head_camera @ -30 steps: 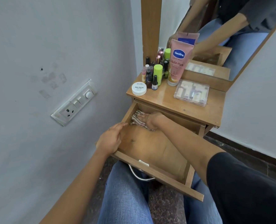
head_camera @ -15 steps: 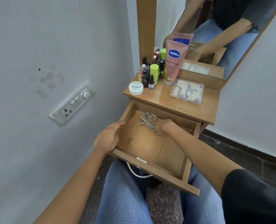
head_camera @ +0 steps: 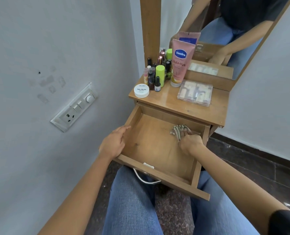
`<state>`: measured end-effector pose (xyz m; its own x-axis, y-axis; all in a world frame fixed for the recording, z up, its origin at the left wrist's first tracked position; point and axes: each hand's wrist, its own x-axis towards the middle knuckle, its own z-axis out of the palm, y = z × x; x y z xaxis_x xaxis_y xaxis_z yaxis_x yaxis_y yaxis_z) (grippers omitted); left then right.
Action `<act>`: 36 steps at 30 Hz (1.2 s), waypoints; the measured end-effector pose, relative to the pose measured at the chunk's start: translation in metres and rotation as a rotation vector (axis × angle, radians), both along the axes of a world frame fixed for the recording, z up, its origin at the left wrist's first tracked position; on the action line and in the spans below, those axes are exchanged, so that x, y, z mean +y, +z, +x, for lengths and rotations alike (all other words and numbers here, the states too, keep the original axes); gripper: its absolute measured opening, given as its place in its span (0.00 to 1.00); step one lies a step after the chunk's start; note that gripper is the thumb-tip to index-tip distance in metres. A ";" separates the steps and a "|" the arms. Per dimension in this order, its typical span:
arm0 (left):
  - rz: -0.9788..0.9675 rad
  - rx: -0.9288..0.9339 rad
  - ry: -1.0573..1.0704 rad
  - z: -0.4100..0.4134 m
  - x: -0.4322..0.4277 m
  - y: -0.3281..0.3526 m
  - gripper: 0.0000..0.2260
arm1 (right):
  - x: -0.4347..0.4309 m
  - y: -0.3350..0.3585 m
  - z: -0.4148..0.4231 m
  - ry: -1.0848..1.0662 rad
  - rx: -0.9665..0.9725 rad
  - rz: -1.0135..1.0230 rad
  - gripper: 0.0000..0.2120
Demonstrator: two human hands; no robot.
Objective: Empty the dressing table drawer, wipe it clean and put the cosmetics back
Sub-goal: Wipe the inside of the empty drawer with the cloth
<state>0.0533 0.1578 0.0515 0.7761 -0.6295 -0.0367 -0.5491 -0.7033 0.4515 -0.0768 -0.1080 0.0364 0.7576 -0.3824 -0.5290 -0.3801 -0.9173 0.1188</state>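
Note:
The wooden drawer [head_camera: 159, 174] is pulled out over my lap and holds nothing but a striped cloth [head_camera: 179, 130]. My right hand [head_camera: 190, 143] presses that cloth onto the drawer floor in the back right corner. My left hand [head_camera: 112, 144] grips the drawer's left wall. On the tabletop [head_camera: 168, 102] stand a pink Vaseline tube [head_camera: 180, 63], a white nail-polish-remover tub [head_camera: 141, 90], a green-capped bottle [head_camera: 159, 74], several small bottles [head_camera: 151, 77] and a clear plastic case [head_camera: 195, 92].
A mirror [head_camera: 225, 31] rises behind the tabletop and reflects my arms. A switch and socket plate [head_camera: 74, 107] sits on the wall to the left. The drawer's metal handle [head_camera: 146, 179] hangs over my jeans. Dark floor lies to the right.
My right hand has slid the cloth from the drawer's back left across to the back right corner. My left hand has stayed on the left wall.

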 end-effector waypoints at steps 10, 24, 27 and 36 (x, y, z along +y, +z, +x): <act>-0.049 0.026 0.008 0.002 0.000 0.003 0.26 | 0.045 -0.002 0.094 0.276 -0.130 0.341 0.31; -0.101 0.023 0.032 0.004 0.000 -0.004 0.24 | 0.099 -0.023 0.079 0.708 -0.068 0.418 0.29; -0.113 0.027 0.051 0.003 -0.002 -0.002 0.23 | 0.111 -0.025 0.078 0.793 -0.008 0.364 0.29; -0.112 0.020 0.041 0.001 -0.001 0.000 0.25 | 0.064 -0.011 0.035 0.836 0.180 0.393 0.30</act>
<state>0.0545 0.1570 0.0510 0.8012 -0.5982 0.0159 -0.5108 -0.6698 0.5390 -0.0418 -0.0442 0.0256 0.6001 0.4789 -0.6408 0.4134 -0.8714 -0.2640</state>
